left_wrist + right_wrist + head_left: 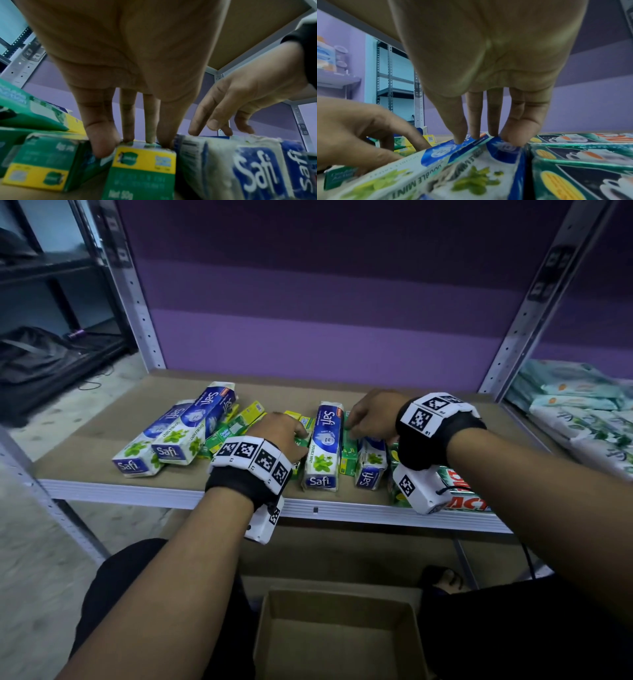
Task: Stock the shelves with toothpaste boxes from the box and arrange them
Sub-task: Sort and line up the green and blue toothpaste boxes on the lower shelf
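Toothpaste boxes lie on the brown shelf board (pixel 85 453). My left hand (pixel 284 429) (pixel 132 143) reaches down over a small green and yellow box (pixel 142 169) (pixel 301 441); the thumb sits against its left side and the other fingers on its top and right edge, pinching it. Just right stands a blue and white Safi box (pixel 323 450) (pixel 402 175). My right hand (pixel 366 416) (pixel 488 138) rests straight fingertips on that box, with the thumb on a second Safi box (pixel 370 467) (pixel 501 148). A green box (pixel 349 457) lies between the two.
Two more Safi boxes (pixel 178 433) and several small green boxes lie skewed at the left. Dark green boxes (pixel 459 491) (pixel 582 169) are stacked at the right front edge. A brown cardboard box (pixel 274 628) sits on the floor below. Wipes packs (pixel 582 419) fill the neighbouring shelf.
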The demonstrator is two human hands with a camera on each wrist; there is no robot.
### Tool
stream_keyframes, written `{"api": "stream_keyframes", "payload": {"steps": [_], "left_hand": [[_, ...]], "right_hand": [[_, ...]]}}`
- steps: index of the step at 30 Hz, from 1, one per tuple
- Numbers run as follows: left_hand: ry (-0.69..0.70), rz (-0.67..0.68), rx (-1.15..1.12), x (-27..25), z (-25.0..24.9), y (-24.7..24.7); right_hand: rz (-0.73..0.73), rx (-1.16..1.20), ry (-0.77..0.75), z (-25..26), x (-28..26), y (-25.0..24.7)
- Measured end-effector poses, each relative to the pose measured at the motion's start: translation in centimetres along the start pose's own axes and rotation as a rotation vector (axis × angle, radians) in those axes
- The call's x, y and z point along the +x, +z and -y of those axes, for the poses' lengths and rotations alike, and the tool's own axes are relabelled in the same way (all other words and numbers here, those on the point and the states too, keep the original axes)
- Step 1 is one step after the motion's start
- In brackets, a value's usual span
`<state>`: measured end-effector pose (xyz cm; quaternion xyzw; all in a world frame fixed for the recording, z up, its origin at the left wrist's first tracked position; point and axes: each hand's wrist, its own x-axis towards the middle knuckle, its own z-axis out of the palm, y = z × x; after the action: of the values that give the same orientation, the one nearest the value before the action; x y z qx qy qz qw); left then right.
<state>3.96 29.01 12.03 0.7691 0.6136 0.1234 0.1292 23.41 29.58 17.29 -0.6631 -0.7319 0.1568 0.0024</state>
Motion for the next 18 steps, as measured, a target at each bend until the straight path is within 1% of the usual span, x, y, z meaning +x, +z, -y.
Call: {"api": "stream_keyframes", "payload": {"steps": [4,8,12,15,18], "left_hand": [[-0.052,-0.003,-0.013,0.0,0.1,-0.3],[-0.097,-0.026,-0.009,0.0,-0.1,-0.4],[-0.15,-0.038,-0.026,0.0,-0.2,-0.4],[-0.161,-0.043,-0.026,0.0,0.0,-0.3],[-0.176,-0.05,-0.029,0.0,0.3,-0.4]], "right_hand": [[0.048,-0.158,-0.021,0.6,0.1,1.1],[0.043,-0.284,-0.047,1.0,0.0,1.5],[0.062,-0.257,-0.025,1.3,-0.1,1.6],[0.081,-0.247,-0.019,1.1,-0.2,1.4],[0.038,-0.152,0.016,0.9,0.4,1.0]]}}
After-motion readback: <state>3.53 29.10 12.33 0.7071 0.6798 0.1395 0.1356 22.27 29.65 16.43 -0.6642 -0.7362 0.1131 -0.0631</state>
